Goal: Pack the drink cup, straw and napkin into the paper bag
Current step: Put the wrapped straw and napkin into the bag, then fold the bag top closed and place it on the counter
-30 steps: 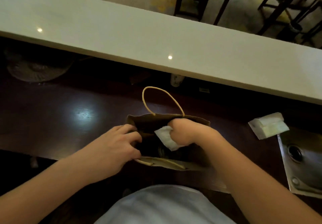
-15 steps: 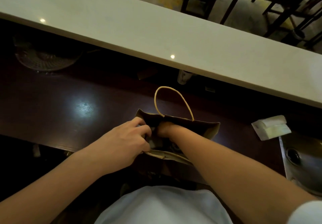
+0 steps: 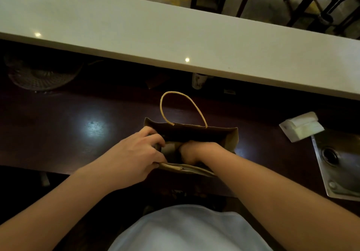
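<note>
A brown paper bag (image 3: 231,139) with a tan rope handle (image 3: 182,94) stands open on the dark wooden counter (image 3: 58,133). My left hand (image 3: 136,151) grips the bag's left rim and holds the mouth apart. My right hand (image 3: 191,151) is plunged into the bag, so only the wrist and the back of the hand show. The fingers are hidden inside. The napkin, the cup and the straw are out of sight; the inside of the bag is dark.
A stack of white napkins (image 3: 302,127) lies to the right of the bag. A metal sink (image 3: 339,165) sits at the right edge. A pale raised countertop (image 3: 175,36) runs across behind. A small cup (image 3: 198,80) stands under its lip. A round woven object (image 3: 39,75) sits far left.
My right hand held a white napkin above the bag's mouth; it has pushed down into the bag and the napkin is no longer visible. My left hand has stayed on the rim.
</note>
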The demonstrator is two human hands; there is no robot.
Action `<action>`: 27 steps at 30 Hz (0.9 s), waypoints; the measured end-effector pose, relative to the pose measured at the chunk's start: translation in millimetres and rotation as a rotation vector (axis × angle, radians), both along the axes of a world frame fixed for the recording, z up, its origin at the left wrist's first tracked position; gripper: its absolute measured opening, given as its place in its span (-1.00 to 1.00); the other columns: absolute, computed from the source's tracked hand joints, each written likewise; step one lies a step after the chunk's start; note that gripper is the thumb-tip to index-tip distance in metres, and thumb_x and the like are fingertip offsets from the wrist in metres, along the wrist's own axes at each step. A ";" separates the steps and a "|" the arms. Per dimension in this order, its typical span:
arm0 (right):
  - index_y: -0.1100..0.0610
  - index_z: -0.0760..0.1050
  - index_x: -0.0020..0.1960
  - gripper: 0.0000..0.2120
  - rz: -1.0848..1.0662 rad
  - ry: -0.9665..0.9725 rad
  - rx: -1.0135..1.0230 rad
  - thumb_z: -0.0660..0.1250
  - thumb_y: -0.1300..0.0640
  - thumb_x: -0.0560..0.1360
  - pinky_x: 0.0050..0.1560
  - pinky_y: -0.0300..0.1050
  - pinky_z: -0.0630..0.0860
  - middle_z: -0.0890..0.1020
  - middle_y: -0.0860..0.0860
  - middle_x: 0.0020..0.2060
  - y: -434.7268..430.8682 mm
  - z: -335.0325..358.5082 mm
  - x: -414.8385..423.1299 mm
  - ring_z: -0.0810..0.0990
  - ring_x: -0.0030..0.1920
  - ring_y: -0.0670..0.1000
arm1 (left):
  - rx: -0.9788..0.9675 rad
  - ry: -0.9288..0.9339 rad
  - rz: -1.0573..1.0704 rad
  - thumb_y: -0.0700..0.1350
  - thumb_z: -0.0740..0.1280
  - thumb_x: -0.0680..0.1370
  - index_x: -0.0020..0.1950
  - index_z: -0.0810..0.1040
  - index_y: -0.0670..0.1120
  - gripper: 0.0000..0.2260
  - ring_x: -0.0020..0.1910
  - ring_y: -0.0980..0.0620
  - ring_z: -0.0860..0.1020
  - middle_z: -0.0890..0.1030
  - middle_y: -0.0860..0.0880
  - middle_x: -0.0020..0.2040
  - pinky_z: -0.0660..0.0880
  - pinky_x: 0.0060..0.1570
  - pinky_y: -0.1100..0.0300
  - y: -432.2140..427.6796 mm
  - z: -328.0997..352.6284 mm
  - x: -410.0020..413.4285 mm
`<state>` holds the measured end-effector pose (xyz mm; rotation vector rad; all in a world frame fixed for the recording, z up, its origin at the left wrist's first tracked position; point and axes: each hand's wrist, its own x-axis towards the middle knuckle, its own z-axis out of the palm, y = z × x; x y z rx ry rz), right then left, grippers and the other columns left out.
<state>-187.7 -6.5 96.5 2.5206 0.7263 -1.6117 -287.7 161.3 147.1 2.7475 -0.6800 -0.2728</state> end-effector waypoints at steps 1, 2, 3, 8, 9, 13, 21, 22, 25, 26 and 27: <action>0.19 0.45 0.31 -0.68 0.037 0.007 -0.007 0.19 0.23 0.58 0.19 0.01 0.47 0.54 0.14 0.22 -1.6 -0.9 0.2 0.53 0.17 0.15 | 0.001 -0.001 0.000 0.04 0.36 0.50 0.12 0.63 0.20 -0.79 0.29 0.01 0.33 0.50 0.10 0.25 0.55 0.08 0.06 -0.7 0.1 -0.1; 0.18 0.45 0.32 -0.68 0.079 0.014 -0.020 0.18 0.23 0.58 0.22 0.03 0.47 0.53 0.14 0.23 -2.9 -1.5 0.8 0.53 0.18 0.16 | -0.002 -0.004 0.001 0.04 0.36 0.50 0.12 0.63 0.20 -0.79 0.29 0.01 0.34 0.51 0.10 0.24 0.55 0.08 0.06 -1.2 0.3 -0.3; 0.18 0.44 0.33 -0.67 0.128 0.020 -0.037 0.17 0.23 0.58 0.24 0.06 0.47 0.52 0.14 0.24 -4.3 -2.5 1.4 0.52 0.19 0.16 | -0.007 -0.005 0.001 0.04 0.36 0.50 0.12 0.63 0.20 -0.78 0.28 0.01 0.34 0.51 0.10 0.24 0.55 0.07 0.06 -1.3 -0.1 -0.4; 0.15 0.46 0.30 -0.69 0.168 0.077 -0.079 0.19 0.21 0.58 0.24 0.12 0.49 0.55 0.14 0.21 -5.8 -4.6 9.2 0.55 0.16 0.18 | -0.025 0.001 0.013 0.05 0.35 0.50 0.14 0.62 0.22 -0.78 0.29 0.03 0.32 0.49 0.12 0.25 0.51 0.14 0.08 1.1 -2.2 -0.3; 0.14 0.46 0.31 -0.69 0.113 0.087 -0.059 0.18 0.20 0.58 0.23 0.09 0.49 0.55 0.14 0.21 -4.9 0.1 10.8 0.55 0.16 0.18 | -0.034 -0.010 0.016 0.05 0.36 0.50 0.13 0.62 0.22 -0.78 0.30 0.03 0.32 0.49 0.11 0.25 0.52 0.14 0.06 1.4 -1.8 -0.3; -0.01 0.39 0.41 -0.62 -0.126 0.007 0.265 0.18 0.09 0.60 0.18 -0.11 0.42 0.52 0.04 0.29 -25.3 46.9 13.0 0.50 0.23 0.06 | -0.079 -0.095 0.017 0.03 0.48 0.40 0.19 0.59 0.18 -0.64 0.44 -0.08 0.29 0.46 0.03 0.37 0.40 0.34 0.00 4.0 -1.4 -1.9; 0.09 0.61 0.16 -0.43 -1.120 0.204 1.128 0.59 -0.10 0.21 0.01 -0.01 0.65 0.69 0.16 0.05 -188.9 109.1 -36.8 0.70 0.02 0.14 | -0.822 0.111 0.626 0.24 0.57 0.14 0.33 0.46 0.08 -0.20 0.24 0.10 0.55 0.55 0.09 0.26 0.44 0.22 0.35 17.1 -11.0 -31.4; 0.07 0.61 0.14 -0.44 -1.152 0.067 1.056 0.60 -0.07 0.18 -0.02 -0.08 0.65 0.70 0.11 0.04 -199.5 92.1 -41.1 0.70 0.02 0.11 | -0.845 0.173 0.652 0.28 0.57 0.12 0.34 0.45 0.08 -0.16 0.22 0.14 0.56 0.56 0.10 0.26 0.44 0.18 0.39 13.9 -18.1 -32.0; 0.09 0.57 0.17 -0.56 -1.156 -0.123 0.873 0.46 0.39 0.35 0.02 -0.27 0.60 0.70 -0.01 0.06 -197.0 54.6 -51.4 0.64 0.13 0.07 | -0.758 0.303 0.613 0.26 0.58 0.12 0.36 0.42 0.11 -0.15 0.23 0.23 0.53 0.56 0.16 0.26 0.44 0.21 0.36 2.8 -36.8 -25.5; 0.09 0.55 0.19 -0.53 -1.143 -0.109 0.855 0.39 0.49 0.38 0.03 -0.26 0.59 0.68 -0.02 0.09 -189.9 47.3 -53.4 0.63 0.16 0.06 | -0.730 0.313 0.600 0.22 0.60 0.14 0.33 0.43 0.14 -0.21 0.24 0.24 0.53 0.58 0.17 0.24 0.45 0.24 0.28 -1.0 -42.0 -21.4; 0.07 0.55 0.20 -0.51 -1.125 -0.083 0.853 0.36 0.51 0.39 0.03 -0.24 0.61 0.68 -0.03 0.10 -182.1 42.8 -54.9 0.62 0.17 0.02 | -0.708 0.309 0.595 0.15 0.62 0.17 0.29 0.45 0.19 -0.27 0.22 0.25 0.53 0.59 0.18 0.20 0.45 0.23 0.23 -4.9 -46.0 -17.3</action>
